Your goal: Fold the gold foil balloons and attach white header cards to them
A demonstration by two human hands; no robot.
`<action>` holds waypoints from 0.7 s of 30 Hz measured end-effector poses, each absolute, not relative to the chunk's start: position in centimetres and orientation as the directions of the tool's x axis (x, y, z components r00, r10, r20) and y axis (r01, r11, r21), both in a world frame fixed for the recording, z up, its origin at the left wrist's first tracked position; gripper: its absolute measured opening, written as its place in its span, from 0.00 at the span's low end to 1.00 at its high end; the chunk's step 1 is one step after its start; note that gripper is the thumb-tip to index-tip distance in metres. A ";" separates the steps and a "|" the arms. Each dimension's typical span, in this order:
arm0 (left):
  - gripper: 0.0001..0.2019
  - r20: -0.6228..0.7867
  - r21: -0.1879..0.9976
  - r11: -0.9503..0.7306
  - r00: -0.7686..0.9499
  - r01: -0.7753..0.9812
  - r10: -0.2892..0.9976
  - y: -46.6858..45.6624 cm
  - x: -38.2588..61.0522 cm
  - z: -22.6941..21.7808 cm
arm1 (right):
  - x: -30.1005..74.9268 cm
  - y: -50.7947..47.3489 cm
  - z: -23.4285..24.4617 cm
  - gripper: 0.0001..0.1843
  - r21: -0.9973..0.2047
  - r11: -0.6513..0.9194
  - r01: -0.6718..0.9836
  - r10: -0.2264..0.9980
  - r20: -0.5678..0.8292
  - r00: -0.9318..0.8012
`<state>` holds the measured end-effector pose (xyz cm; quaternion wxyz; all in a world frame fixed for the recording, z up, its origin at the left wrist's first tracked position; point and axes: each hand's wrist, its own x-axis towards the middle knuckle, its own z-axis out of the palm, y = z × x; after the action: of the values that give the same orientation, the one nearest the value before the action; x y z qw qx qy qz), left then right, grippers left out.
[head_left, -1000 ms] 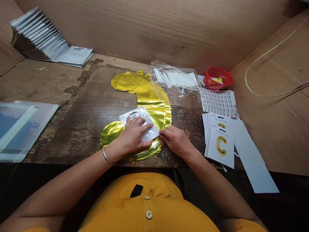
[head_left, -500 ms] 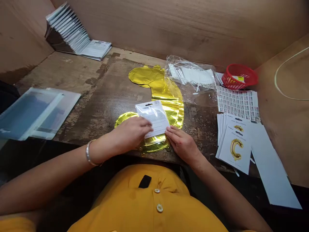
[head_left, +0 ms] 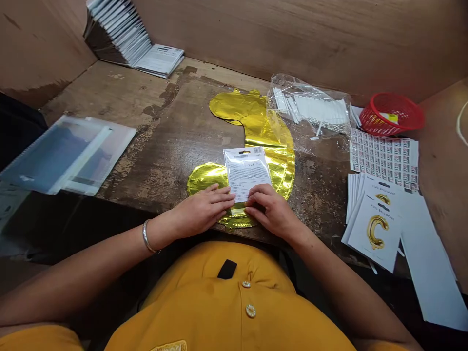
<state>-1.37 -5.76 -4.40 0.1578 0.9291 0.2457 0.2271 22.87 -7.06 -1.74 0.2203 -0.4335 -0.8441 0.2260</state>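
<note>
A white printed card in a clear plastic sleeve (head_left: 248,170) lies in front of me, its hang slot at the far edge. Under it are flat gold foil balloons (head_left: 281,146), curved like a letter C. My left hand (head_left: 204,207) rests flat with its fingers stretched, the tips on the sleeve's lower left edge. At the lower right corner, my right hand (head_left: 268,207) has its thumb and fingers bent together around the sleeve's near edge. The fingertips partly hide that edge.
Clear plastic sleeves (head_left: 54,156) lie on the left. A stack of packed cards (head_left: 120,34) leans at the back left. On the right are a bag of white sticks (head_left: 314,109), a red basket (head_left: 393,114), a sticker sheet (head_left: 383,156) and foil balloon cards (head_left: 375,234).
My right hand has moved from beside the sleeve onto its lower right corner. My left hand has flattened at the lower left edge. The sleeved card sits straighter, and the view has shifted.
</note>
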 end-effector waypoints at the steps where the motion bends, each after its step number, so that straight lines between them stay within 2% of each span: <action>1: 0.15 0.339 0.403 -0.829 0.778 0.387 0.528 -5.8 -1.5 -4.5 | 22.8 -7.2 -1.9 0.03 -0.561 0.531 0.635 0.827 0.181 -0.532; 7: 0.15 0.328 0.405 -0.821 0.775 0.402 0.540 -5.7 -1.5 -4.7 | 21.5 -9.1 -2.0 0.12 -0.414 0.653 0.634 0.753 0.265 -0.602; 12: 0.15 0.343 0.404 -0.826 0.772 0.394 0.536 -5.7 -1.5 -4.7 | 21.0 -9.7 -2.4 0.11 -0.468 0.672 0.574 0.734 0.311 -0.604; 15: 0.16 0.342 0.420 -0.816 0.764 0.396 0.547 -5.7 -1.5 -4.7 | 21.0 -9.9 -2.2 0.12 -0.480 0.636 0.605 0.766 0.295 -0.572; 21: 0.16 0.340 0.424 -0.823 0.777 0.377 0.530 -5.6 -1.5 -4.9 | 21.5 -9.8 -0.5 0.08 -0.484 0.668 0.564 0.722 0.241 -0.648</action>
<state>-1.52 -5.57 -4.85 0.1688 0.9273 0.2445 0.2277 21.51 -9.78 -0.52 0.2118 -0.3620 -0.8885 0.1863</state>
